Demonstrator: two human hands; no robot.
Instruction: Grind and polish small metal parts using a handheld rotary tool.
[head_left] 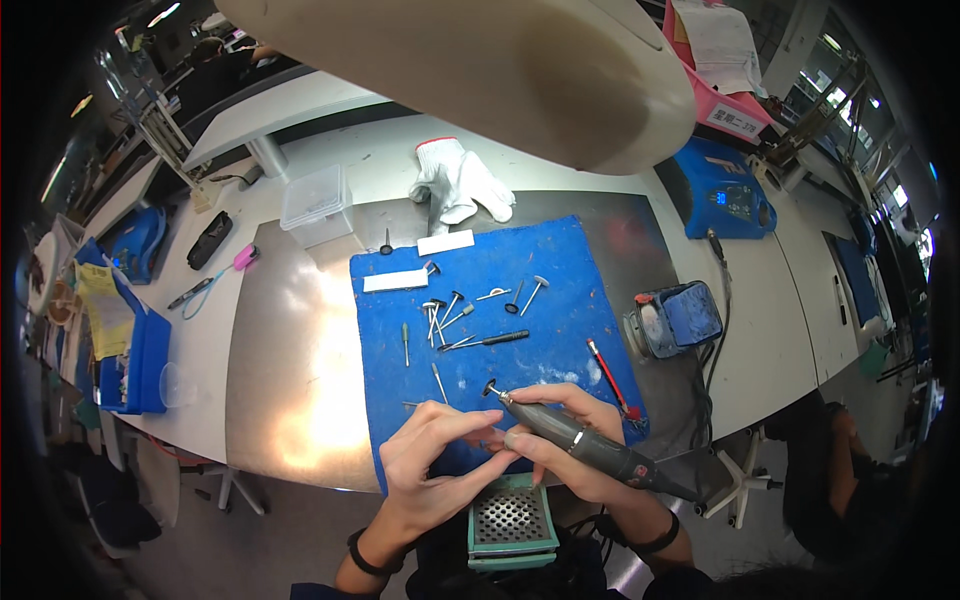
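In my right hand [577, 430] is a dark grey rotary handpiece [565, 436], its tip pointing up and left with a small black disc bit [489, 387] in it. My left hand [430, 460] is closed in a pinch beside it, thumb and fingertips meeting the right fingertips. What small piece sits between them I cannot make out. Both hands are over the near edge of a blue cloth [560, 340]. Several loose mounted bits [437, 318] lie on that cloth, along with a black-handled tool [500, 339], a red pen-like tool [606, 370] and two white bars [396, 281].
A green-framed perforated tray [512, 518] sits below my hands. Behind the cloth lie white gloves [460, 185] and a clear plastic box [317, 205]. On the right stand a blue control unit [718, 190] and a small blue-topped container [690, 316]. A large lamp head [520, 80] overhangs the bench.
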